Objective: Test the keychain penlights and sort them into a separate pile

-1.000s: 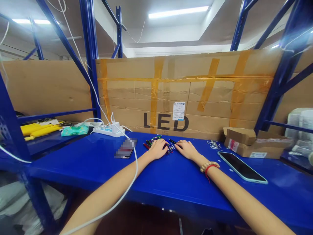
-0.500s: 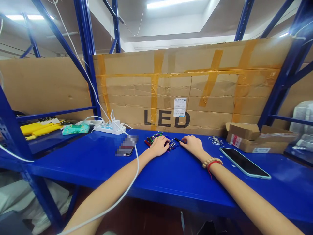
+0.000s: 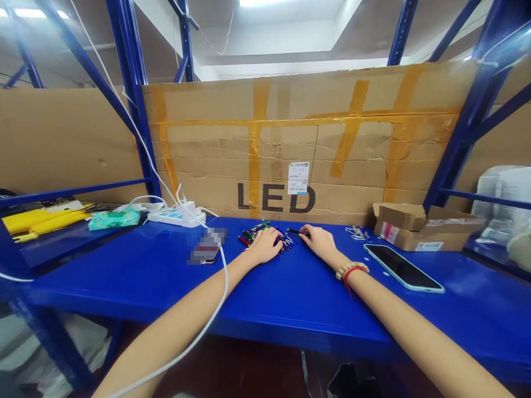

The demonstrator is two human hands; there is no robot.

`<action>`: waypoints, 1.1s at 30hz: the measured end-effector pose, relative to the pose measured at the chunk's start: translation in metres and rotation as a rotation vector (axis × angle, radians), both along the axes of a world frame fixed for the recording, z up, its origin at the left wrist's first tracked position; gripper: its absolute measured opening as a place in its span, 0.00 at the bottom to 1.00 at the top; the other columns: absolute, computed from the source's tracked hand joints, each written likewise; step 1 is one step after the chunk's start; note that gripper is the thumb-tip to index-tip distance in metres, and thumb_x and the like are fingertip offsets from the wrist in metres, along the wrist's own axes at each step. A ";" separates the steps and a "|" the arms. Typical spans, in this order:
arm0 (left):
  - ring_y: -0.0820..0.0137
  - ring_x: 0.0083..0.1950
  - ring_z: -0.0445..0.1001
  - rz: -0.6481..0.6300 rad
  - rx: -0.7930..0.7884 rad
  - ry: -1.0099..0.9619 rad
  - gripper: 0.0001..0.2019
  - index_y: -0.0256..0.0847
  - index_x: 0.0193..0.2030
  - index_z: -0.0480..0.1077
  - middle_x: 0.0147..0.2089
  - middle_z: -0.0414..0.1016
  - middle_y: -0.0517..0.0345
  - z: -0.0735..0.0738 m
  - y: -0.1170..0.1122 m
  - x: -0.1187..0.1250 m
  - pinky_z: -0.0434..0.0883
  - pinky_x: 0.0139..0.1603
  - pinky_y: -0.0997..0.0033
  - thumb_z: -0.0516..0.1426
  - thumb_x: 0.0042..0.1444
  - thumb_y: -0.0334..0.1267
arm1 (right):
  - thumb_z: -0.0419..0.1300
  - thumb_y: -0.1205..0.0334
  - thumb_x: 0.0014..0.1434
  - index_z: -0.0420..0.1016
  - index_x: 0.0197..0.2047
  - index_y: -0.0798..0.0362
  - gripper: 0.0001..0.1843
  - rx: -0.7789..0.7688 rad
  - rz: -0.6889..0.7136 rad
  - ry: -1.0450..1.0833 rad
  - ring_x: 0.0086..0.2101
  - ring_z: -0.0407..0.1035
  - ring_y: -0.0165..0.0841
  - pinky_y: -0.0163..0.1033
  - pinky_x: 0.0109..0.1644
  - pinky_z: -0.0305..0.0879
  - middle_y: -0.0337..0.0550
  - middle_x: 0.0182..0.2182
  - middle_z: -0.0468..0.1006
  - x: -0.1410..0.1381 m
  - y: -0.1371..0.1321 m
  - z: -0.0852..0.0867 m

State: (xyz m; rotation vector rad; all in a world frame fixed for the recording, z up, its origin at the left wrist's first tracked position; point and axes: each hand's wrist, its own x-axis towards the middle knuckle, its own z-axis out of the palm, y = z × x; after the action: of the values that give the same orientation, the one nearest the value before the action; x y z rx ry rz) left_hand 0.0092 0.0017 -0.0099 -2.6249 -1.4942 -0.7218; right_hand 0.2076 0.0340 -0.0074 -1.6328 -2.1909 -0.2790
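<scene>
Right hand [image 3: 318,242] pinched a slim black stick [image 3: 295,231] near its right end, just beside the pile, probably to leave most of its length free. Left hand [image 3: 265,246] draped over the multicoloured pile [image 3: 249,234] on the blue tabletop [image 3: 282,298], likely steadying it; couldn't tell if its fingers gripped anything. Phone [image 3: 404,268] lay right, apart from both hands, presumably for clearance.

On the blue bench [image 3: 265,298], the left hand [image 3: 266,245] rested over a heap of pens [image 3: 250,236] while the right hand [image 3: 318,241] pinched a black pen [image 3: 295,231] just beside it, with a pale-cased phone [image 3: 403,268] and a small cardboard box [image 3: 437,231] farther right.
</scene>
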 end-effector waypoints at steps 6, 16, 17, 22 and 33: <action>0.60 0.60 0.61 0.080 0.024 -0.033 0.17 0.38 0.56 0.59 0.59 0.66 0.48 0.001 0.000 0.000 0.56 0.60 0.58 0.45 0.63 0.40 | 0.46 0.62 0.67 0.68 0.49 0.54 0.13 0.173 0.160 -0.002 0.44 0.69 0.39 0.43 0.47 0.63 0.49 0.44 0.76 -0.007 -0.007 0.005; 0.62 0.52 0.65 0.104 0.096 0.009 0.13 0.42 0.44 0.66 0.48 0.71 0.54 0.007 0.000 -0.001 0.59 0.52 0.61 0.43 0.65 0.41 | 0.46 0.57 0.66 0.69 0.50 0.54 0.16 0.242 0.420 -0.120 0.45 0.68 0.41 0.44 0.49 0.59 0.52 0.45 0.76 -0.016 -0.013 0.006; 0.62 0.52 0.65 0.105 0.103 0.007 0.12 0.42 0.45 0.65 0.48 0.71 0.54 0.008 0.000 -0.001 0.59 0.51 0.61 0.44 0.65 0.41 | 0.45 0.57 0.66 0.69 0.51 0.54 0.17 0.246 0.423 -0.117 0.45 0.68 0.41 0.44 0.49 0.60 0.53 0.45 0.75 -0.016 -0.012 0.006; 0.64 0.52 0.66 0.103 0.135 -0.020 0.11 0.43 0.46 0.65 0.48 0.72 0.55 0.012 -0.003 -0.001 0.58 0.51 0.62 0.44 0.65 0.40 | 0.42 0.55 0.67 0.71 0.50 0.55 0.21 0.240 0.435 -0.087 0.44 0.68 0.41 0.44 0.48 0.62 0.54 0.42 0.75 -0.017 -0.012 0.005; 0.66 0.49 0.70 0.060 0.170 -0.089 0.12 0.44 0.49 0.68 0.48 0.76 0.56 0.017 -0.011 0.000 0.59 0.51 0.64 0.46 0.64 0.35 | 0.41 0.61 0.67 0.67 0.57 0.50 0.21 0.172 0.462 0.216 0.50 0.68 0.35 0.42 0.54 0.63 0.45 0.51 0.74 -0.037 -0.020 0.000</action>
State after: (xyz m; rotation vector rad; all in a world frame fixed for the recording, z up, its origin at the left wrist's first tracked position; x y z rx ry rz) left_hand 0.0094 -0.0089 0.0069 -2.4438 -1.4544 -0.9266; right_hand 0.1705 0.0137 -0.0070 -0.9794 -2.2272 -0.1436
